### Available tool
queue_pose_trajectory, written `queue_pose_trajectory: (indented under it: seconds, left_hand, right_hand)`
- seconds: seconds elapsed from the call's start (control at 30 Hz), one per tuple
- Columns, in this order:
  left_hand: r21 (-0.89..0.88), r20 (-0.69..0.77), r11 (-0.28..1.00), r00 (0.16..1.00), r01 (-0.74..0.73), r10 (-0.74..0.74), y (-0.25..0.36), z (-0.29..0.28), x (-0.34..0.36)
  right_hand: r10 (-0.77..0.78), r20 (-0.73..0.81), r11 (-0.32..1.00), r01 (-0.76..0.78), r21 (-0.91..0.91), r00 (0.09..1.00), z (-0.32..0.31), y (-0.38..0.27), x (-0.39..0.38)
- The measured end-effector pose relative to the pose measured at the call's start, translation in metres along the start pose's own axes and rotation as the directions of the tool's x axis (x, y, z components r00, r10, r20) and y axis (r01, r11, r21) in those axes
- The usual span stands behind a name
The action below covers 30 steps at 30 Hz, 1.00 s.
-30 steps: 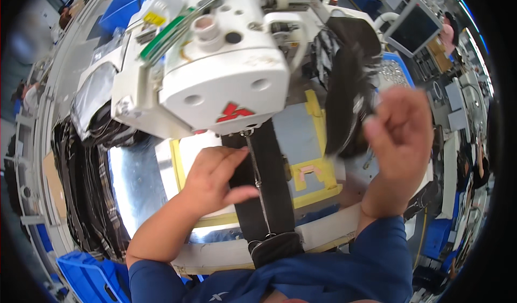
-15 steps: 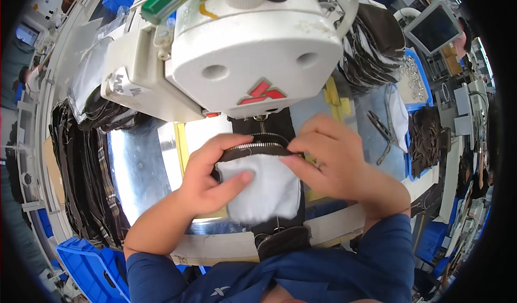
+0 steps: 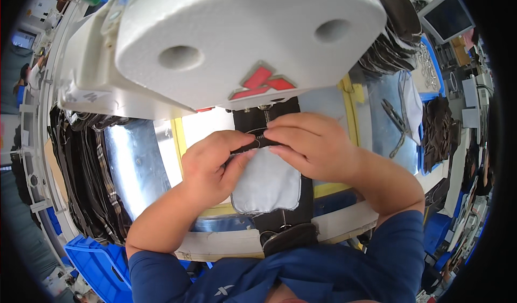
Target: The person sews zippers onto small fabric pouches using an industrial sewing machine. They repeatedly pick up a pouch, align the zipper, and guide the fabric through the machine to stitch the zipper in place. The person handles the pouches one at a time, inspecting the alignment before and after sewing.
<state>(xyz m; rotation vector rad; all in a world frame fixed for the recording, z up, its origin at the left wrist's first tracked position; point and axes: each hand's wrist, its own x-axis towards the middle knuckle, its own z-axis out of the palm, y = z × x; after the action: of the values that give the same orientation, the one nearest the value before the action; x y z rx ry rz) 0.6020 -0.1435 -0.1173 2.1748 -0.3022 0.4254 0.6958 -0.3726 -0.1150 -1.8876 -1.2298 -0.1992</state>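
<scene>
Through the head camera I have both hands in front of the sewing machine head (image 3: 242, 50), working on a zippered cloth piece (image 3: 266, 184) with a pale lining. The left hand (image 3: 212, 160) keeps a narrow grip, thumb below and fingers above, pinching the left part of the piece's dark zip edge; the right hand (image 3: 320, 147) has a matching grip on the right part, so the two sets of fingertips almost meet over the metal teeth. The piece lies near the middle of the desk (image 3: 137, 157), just in front of the machine head, its pale side up and its rounded end toward me. Under it I see a long black strip (image 3: 306, 201) with a zip running down its middle; it reaches from beneath the machine head to the desk's front edge, where a dark zippered end (image 3: 291, 238) hangs over. To my right, dark snips (image 3: 396, 122) lie on the metal surface beside a white cloth (image 3: 413, 106), near a blue tray (image 3: 440, 71) of small metal parts. To my left stands a thick row of dark cloth pieces (image 3: 86, 174), with a blue crate (image 3: 97, 265) below.
</scene>
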Motion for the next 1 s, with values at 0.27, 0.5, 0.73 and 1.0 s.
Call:
queue_pose_trajectory:
  seconds: [0.27, 0.5, 0.73, 1.0]
  left_hand:
    - [0.109, -0.005, 0.988, 0.994, -0.11, 0.111, -0.003, -0.001, 0.006]
    - [-0.028, 0.101, 0.993, 0.989, 0.114, -0.111, 0.008, 0.001, 0.004]
    - [0.01, 0.1, 0.999, 0.994, 0.044, -0.045, -0.001, 0.004, 0.006]
    - [-0.052, 0.042, 0.965, 0.966, 0.257, -0.255, -0.013, 0.01, 0.011]
  right_hand:
    - [0.056, 0.055, 0.996, -0.06, 0.072, 0.997, 0.0, 0.001, -0.003]
    - [0.083, 0.063, 0.992, -0.089, 0.09, 0.995, 0.001, -0.002, -0.003]
    - [0.139, 0.115, 0.988, -0.146, 0.056, 0.984, -0.004, -0.005, -0.004]
    - [0.301, 0.117, 0.952, -0.291, -0.092, 0.947, 0.001, 0.002, 0.0]
